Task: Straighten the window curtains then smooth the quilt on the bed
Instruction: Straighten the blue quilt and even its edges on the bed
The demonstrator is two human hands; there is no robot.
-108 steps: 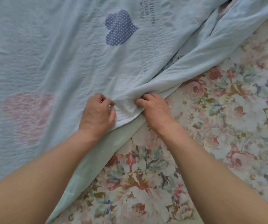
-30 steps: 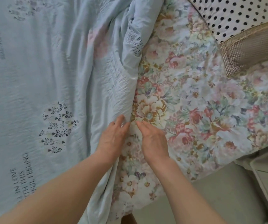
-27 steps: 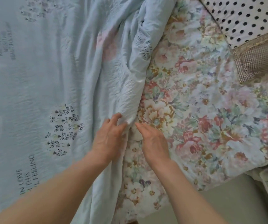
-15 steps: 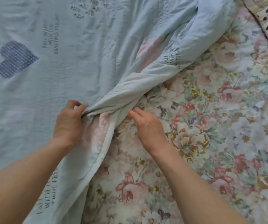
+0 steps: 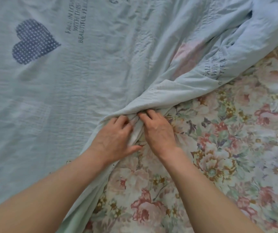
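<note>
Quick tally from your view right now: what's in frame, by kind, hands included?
Hands: 2, left hand and right hand, both gripping the quilt's bunched edge
Quilts: 1, pale blue quilt
Sheets: 1, floral sheet
Total: 4

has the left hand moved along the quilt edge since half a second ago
Yes. The left hand has closed in toward the right hand at the quilt fold, farther from the blue heart.
</note>
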